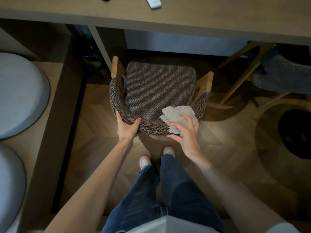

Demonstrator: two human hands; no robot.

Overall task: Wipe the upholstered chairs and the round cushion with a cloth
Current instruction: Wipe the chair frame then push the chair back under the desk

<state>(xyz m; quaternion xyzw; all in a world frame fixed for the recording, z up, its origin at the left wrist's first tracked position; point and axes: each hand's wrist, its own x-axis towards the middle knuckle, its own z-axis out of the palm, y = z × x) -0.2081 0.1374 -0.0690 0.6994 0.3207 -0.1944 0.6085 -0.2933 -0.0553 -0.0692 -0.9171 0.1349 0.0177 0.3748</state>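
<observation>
The left grip is closed round the padded back rail of the upholstered chair, fingers on the outer side and thumb lying over the top. Just to that grip's right, along the same rail, the right grip holds a crumpled pale grey cloth. Its fingers are spread and curved over the cloth, the thumb is tucked beneath, and the cloth is pressed on the rail where it bends toward the right arm. Part of the cloth spills past the fingertips onto the rear corner of the seat.

Beyond both grips the brown tweed seat runs forward under the surface, with a wooden armrest on each side. A white flat object lies at the far edge of that surface.

Well to the left of the left grip, a grey-blue round cushion rests on a low wooden platform, and a second one lies nearer the person. Far to the right of the right grip, a second chair with a bluish seat is pushed under the surface. Nearer than it stands a dark round bin.

Below the grips, the person's jeans and pale shoes stand on the herringbone wood floor, just behind the chair.
</observation>
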